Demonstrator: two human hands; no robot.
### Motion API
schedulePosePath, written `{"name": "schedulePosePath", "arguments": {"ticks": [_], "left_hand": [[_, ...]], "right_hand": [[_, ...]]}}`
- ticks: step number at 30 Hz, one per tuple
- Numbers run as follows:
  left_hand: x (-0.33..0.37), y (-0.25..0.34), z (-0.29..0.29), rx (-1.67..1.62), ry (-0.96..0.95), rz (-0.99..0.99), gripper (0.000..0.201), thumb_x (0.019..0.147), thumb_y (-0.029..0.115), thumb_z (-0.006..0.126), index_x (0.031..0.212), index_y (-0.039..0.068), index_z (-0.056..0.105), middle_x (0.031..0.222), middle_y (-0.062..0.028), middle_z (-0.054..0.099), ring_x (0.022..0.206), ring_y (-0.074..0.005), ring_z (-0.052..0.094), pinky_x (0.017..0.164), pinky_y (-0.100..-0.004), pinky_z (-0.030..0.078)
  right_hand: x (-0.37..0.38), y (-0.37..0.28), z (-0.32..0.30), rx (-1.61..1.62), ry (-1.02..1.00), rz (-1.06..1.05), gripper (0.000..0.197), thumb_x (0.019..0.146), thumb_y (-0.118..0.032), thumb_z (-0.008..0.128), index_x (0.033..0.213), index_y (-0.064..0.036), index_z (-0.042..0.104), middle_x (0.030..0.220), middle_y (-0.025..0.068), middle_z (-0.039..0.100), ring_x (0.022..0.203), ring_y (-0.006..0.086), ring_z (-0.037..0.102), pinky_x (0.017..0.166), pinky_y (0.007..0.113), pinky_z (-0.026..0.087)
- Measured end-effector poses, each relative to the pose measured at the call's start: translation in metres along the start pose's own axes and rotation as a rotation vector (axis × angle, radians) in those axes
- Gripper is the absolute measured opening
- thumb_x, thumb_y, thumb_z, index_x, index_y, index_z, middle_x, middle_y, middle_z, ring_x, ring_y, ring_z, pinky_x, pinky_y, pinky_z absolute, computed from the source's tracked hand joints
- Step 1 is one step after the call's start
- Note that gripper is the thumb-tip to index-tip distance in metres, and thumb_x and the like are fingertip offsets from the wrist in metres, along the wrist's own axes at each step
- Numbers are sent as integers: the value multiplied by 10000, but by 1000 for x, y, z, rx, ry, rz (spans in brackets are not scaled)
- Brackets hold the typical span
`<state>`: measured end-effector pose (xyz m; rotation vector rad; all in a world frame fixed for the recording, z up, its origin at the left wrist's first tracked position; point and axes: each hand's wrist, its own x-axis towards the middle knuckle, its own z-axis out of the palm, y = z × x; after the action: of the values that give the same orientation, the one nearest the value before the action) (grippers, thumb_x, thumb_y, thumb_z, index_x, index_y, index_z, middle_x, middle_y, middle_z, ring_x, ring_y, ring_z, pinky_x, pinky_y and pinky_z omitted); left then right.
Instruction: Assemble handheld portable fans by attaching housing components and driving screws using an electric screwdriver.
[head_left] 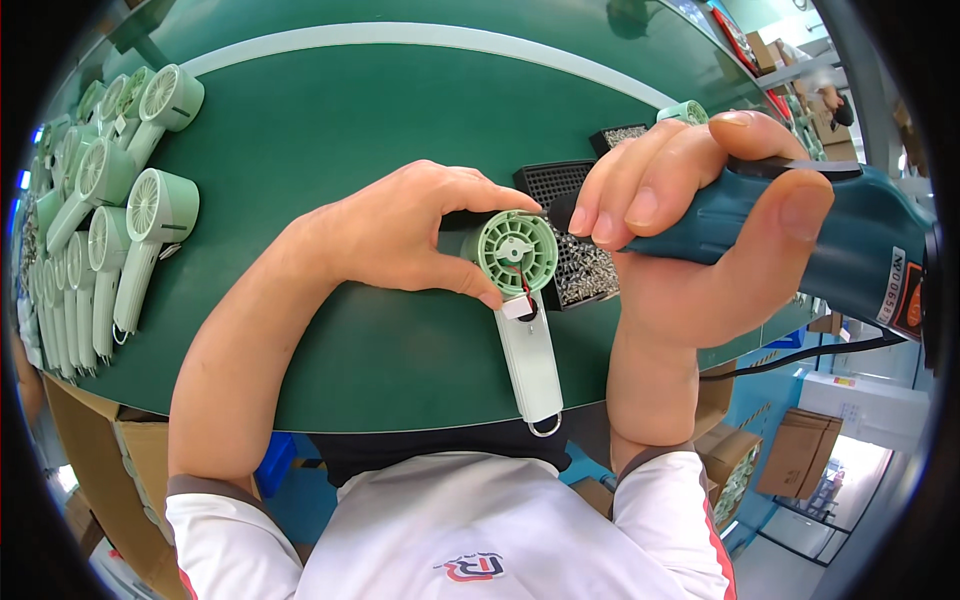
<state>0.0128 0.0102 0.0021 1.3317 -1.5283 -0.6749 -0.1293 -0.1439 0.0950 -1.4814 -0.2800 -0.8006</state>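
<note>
A small handheld fan (533, 365) lies on the green table, with a pale green round head and a white handle pointing toward me. The head's back is uncovered, showing the ribs, a red and black wire and a white connector. My left hand (410, 228) curls round the head from the left, thumb and forefinger closed on its rim. In my right hand (690, 230) is a dark teal electric screwdriver (850, 235), held level with its body toward the right. Its front end lies close to the tray, partly hidden by my fingers.
Beside the fan sits a black tray (545, 179) holding loose silver screws (588, 272); a smaller black tray (618, 136) stands behind it. Several green and white fans (160, 205) crowd the table's left side. A black cable (800, 357) trails from the screwdriver. Cardboard boxes (800, 450) stand beyond the right edge.
</note>
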Motion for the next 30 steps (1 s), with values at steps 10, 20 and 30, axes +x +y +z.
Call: {"name": "schedulePosePath", "arguments": {"ticks": [10, 20, 30], "left_hand": [[0, 5, -2, 25, -11, -57, 730, 711, 240, 950, 1352, 35, 665, 1148, -194, 737, 1071, -350, 702, 945, -416, 553], [0, 2, -1, -2, -2, -24, 728, 713, 242, 948, 1352, 37, 665, 1173, -194, 731, 1091, -349, 696, 961, -411, 549], [-2, 5, 4, -37, 29, -48, 737, 692, 236, 961, 1338, 29, 672, 1223, -168, 721, 1142, -313, 683, 1000, -400, 539]], "right_hand": [[-7, 9, 5, -119, -10, -17, 570, 1126, -527, 333, 1316, -45, 571, 739, 79, 612, 543, 216, 577, 490, 401, 535], [-5, 7, 1, -49, 3, -18, 582, 1118, -546, 340, 1324, -63, 592, 739, 68, 617, 549, 214, 570, 486, 404, 525], [5, 2, -27, 217, -220, -113, 588, 1094, -580, 366, 1299, -118, 667, 750, 28, 615, 554, 185, 541, 509, 377, 500]]}}
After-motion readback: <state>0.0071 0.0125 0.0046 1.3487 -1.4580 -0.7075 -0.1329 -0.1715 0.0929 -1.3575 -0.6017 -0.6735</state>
